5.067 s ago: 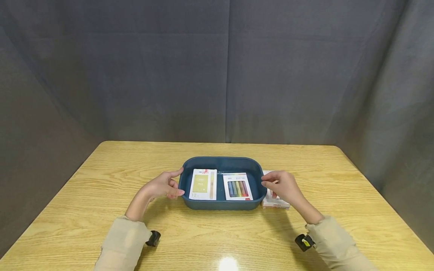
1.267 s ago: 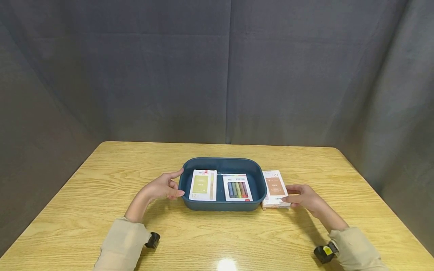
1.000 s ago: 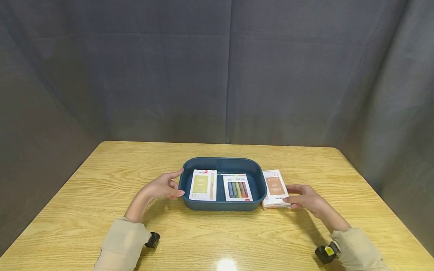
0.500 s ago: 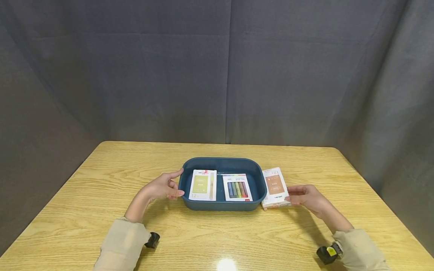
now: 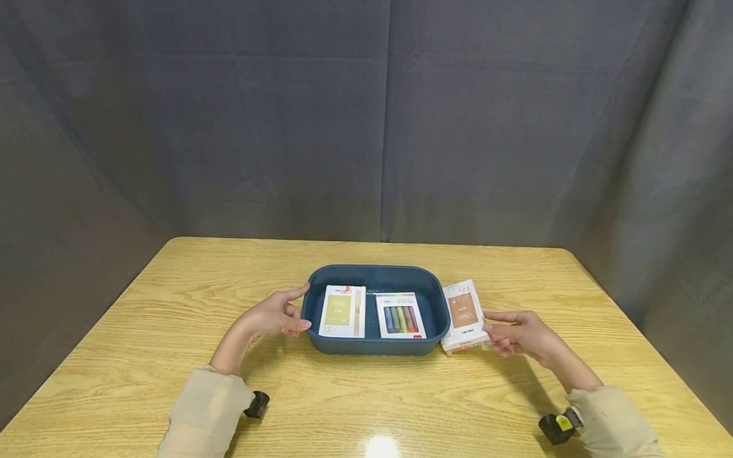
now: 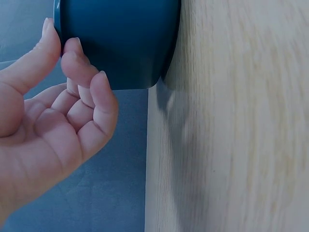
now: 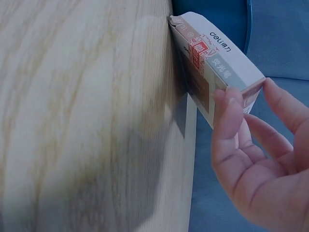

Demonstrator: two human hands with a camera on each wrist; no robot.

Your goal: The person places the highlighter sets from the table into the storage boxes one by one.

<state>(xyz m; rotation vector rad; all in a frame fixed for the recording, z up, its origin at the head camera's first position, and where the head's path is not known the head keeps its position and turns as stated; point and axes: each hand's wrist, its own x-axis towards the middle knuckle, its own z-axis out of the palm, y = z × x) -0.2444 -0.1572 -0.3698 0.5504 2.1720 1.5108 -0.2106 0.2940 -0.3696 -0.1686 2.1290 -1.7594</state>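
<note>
A dark blue plastic tub (image 5: 375, 346) with a low middle divider stands on the table. In its left half lies a white box with a yellow-green panel (image 5: 342, 312). The right half holds a white box with a window onto coloured sticks (image 5: 401, 315). My left hand (image 5: 275, 316) holds the tub's left end, thumb and fingers at the rim (image 6: 57, 21). Against the tub's right end leans a white highlighter box with a brown panel (image 5: 462, 312), tilted up on its right side. My right hand (image 5: 523, 334) pinches its raised edge between thumb and fingers.
The wood-grain table (image 5: 321, 407) extends around the tub on all sides. A dark grey curtain (image 5: 286, 140) hangs behind it and at both sides. Each wrist carries a small black camera, one at the left wrist (image 5: 258, 404) and one at the right (image 5: 558, 427).
My right hand has gone from above the tub's right rim to the highlighter box's right edge and raised it, so the box has turned slightly and tilts. My left hand stays put.
</note>
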